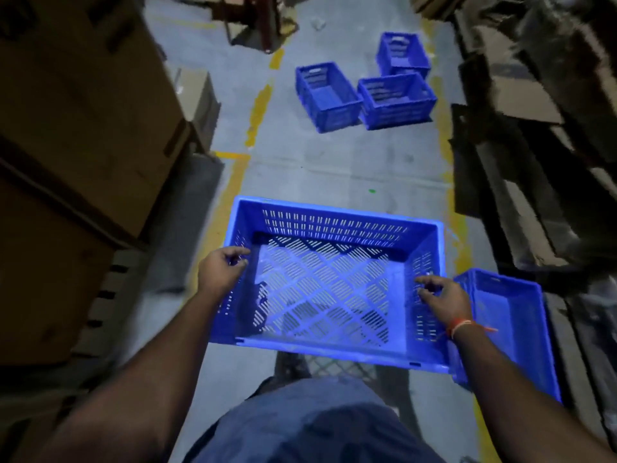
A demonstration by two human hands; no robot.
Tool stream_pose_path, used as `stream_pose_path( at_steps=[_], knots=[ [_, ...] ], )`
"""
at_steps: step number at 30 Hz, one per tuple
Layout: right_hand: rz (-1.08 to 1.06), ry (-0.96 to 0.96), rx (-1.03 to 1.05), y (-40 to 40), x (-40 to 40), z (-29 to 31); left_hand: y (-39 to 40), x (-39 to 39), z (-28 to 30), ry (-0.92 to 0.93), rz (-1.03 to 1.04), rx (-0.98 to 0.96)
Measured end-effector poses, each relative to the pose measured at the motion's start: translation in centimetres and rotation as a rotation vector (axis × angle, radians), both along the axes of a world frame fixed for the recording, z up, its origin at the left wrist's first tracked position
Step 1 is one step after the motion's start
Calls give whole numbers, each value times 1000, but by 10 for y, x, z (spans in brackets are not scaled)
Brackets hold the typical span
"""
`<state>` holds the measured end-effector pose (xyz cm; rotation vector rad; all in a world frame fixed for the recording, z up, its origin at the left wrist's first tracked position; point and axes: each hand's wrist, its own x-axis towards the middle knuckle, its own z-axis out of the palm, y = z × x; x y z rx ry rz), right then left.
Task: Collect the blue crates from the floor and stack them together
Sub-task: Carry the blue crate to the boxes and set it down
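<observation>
We are looking down a narrow warehouse aisle with a grey concrete floor (334,168) marked by worn yellow lines, tall cardboard boxes (76,135) filling the left side of the frame and dark shelving (534,111) packed with flattened cardboard along the right. From the head camera, the only view we have, a large blue crate (327,285) sits in the lower middle of the frame, empty, its slotted bottom showing the floor through it. The left hand (222,270) has its fingers curled over the rim of the crate's left wall, and the right hand (440,299) has its fingers curled over the right wall, an orange thread around that wrist; both are grasping the crate, which we judge to be carried or just lifted, as its shadow falls on the floor beneath. Just beside it, at the lower right, a second blue crate (510,329) rests on the floor, its near corner hidden behind the held one. Further up the aisle, in the upper middle of the frame, three more crates lie loose: a left crate (325,96), a middle crate (397,100) touching it, and a far crate (402,53) just behind. No stack shows anywhere yet, so we judge the task to be at its start: one crate in hand, four left to gather, with the lower right crate the nearest candidate for nesting.
</observation>
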<state>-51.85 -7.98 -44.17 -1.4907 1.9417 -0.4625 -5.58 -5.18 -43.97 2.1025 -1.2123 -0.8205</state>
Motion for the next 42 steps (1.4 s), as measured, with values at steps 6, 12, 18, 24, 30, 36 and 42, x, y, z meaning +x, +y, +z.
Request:
stream_pose_path(
  at_steps=[6,12,18,24,30,36,42],
  knots=[
    [251,0,16,-101,85,1,19,62,9,16,243,-21],
    [605,8,70,-186,195,1,66,104,2,12,558,-2],
    [953,45,128,-241,297,-9,112,106,-5,0,854,29],
    [1182,61,180,-268,382,-30,137,88,-29,-13,1073,46],
    [1366,183,202,-266,452,-81,156,86,-83,-17,1195,148],
    [1456,259,173,-247,530,-195,184,105,-214,-41,1248,197],
    [1505,321,192,-230,580,-326,203,117,-345,3,1263,191]
  ],
)
